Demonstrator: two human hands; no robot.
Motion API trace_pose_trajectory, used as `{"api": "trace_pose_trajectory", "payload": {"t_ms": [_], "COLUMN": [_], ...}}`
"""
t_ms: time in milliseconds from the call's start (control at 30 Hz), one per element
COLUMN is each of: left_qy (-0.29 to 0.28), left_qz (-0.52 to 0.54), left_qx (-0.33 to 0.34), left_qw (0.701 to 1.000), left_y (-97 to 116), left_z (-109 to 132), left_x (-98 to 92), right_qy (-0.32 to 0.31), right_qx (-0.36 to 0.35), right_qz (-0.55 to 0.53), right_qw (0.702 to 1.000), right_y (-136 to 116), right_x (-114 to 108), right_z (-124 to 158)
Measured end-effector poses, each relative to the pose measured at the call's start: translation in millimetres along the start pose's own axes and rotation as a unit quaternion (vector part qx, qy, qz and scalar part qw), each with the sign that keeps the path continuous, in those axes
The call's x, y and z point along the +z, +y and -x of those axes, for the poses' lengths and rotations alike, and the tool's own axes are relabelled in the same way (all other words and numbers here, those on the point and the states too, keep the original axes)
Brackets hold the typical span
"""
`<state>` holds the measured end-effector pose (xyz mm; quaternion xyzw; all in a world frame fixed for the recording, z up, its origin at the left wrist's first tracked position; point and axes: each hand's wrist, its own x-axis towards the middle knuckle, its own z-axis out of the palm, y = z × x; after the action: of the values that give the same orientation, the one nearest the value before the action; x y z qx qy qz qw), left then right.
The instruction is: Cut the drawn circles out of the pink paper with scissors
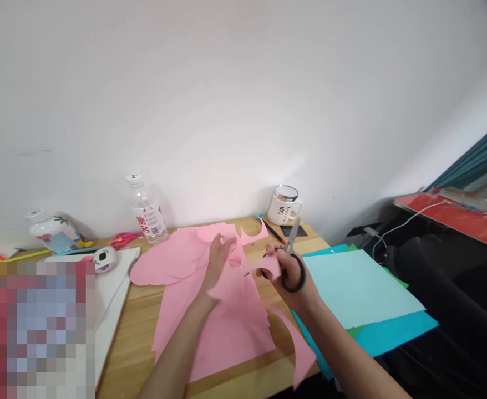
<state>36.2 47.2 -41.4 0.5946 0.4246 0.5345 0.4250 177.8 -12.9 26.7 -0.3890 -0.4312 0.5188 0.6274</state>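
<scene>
Your right hand (290, 267) is closed around black-handled metal scissors (292, 239), blades upward, with a curved pink paper scrap (272, 266) at its fingers. Your left hand (216, 260) half-curls above stacked pink paper sheets (222, 354) on the wooden table (137, 316); whether it pinches paper cannot be told. Reaching forward could strike the exposed tips against the white printed mug (275, 211); a sweeping forearm could drag the crescent-shaped pink paper offcut (300, 344) off the edge.

rounded pink pieces (168, 259) overlap stacked pink sheets (224, 349); black-handled scissors (292, 237) point upward.
</scene>
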Motion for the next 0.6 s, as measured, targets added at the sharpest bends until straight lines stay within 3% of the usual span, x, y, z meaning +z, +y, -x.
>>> {"api": "trace_pose_trajectory", "payload": {"t_ms": [100,167,200,233,300,467,600], "left_qy": [-0.033,-0.038,-0.029,-0.021,-0.031,-0.187,-0.205], "left_qz": [-0.026,-0.052,-0.063,-0.073,-0.117,-0.307,-0.345], "left_qx": [0.004,0.005,0.002,0.0,0.007,0.015,0.022], "left_qw": [0.999,0.998,0.998,0.997,0.993,0.933,0.916], "left_y": [-3.0,-3.3,-2.7,-1.7,1.7,9.9,4.9], "left_z": [-1.2,-3.8,-5.5,-7.3,-11.2,-22.5,-29.5], "left_x": [-1.3,-6.8,-9.4,-11.3,-11.2,11.6,35.3], "right_qy": [0.056,0.124,0.128,0.133,0.139,0.112,0.081], "right_qx": [0.0,0.001,0.016,0.026,0.037,0.057,0.061], "right_qz": [0.159,0.338,0.441,0.468,0.485,0.477,0.458], "right_qw": [0.986,0.933,0.888,0.873,0.863,0.87,0.883], "right_y": [14.3,26.1,31.5,36.4,44.0,54.6,57.4], "right_x": [-16.9,-31.4,-38.7,-45.3,-55.1,-58.7,-56.1], "right_z": [-8.4,-15.6,-18.9,-21.8,-26.3,-32.6,-36.6]}}
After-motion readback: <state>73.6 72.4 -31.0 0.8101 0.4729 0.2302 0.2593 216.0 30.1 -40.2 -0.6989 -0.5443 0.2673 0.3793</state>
